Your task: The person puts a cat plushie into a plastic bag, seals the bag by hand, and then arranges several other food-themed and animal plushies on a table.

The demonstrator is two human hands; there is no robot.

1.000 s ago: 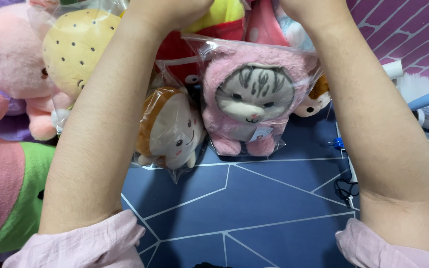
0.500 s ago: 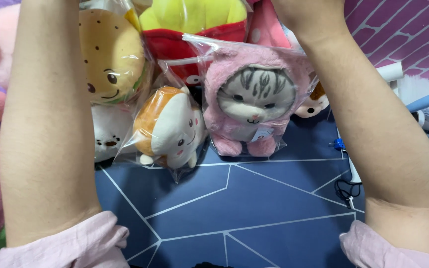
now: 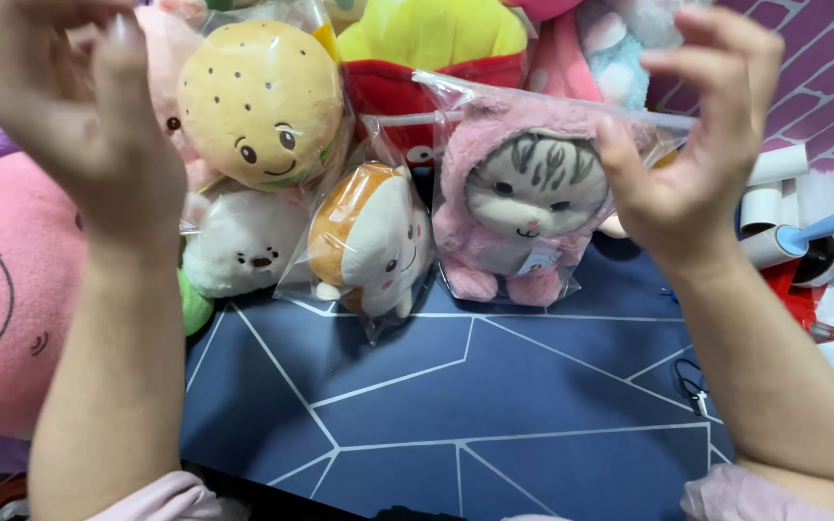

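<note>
Hands up, both empty w/ fingers loosely spread: our left hand [image 3: 69,106] upper left by the burger plush [image 3: 263,106], right hand [image 3: 692,145] brushing the bagged cat plush [image 3: 523,207] propped center frame, prob. for display.

Left hand [image 3: 79,106] cut off at the top edge, fingertips blurred, big pink plush [image 3: 7,299] cropped by the left edge, yellow plush [image 3: 431,34] partly hidden behind the bagged cat plush [image 3: 523,207], small dark item [image 3: 692,386] unidentifiable
</note>
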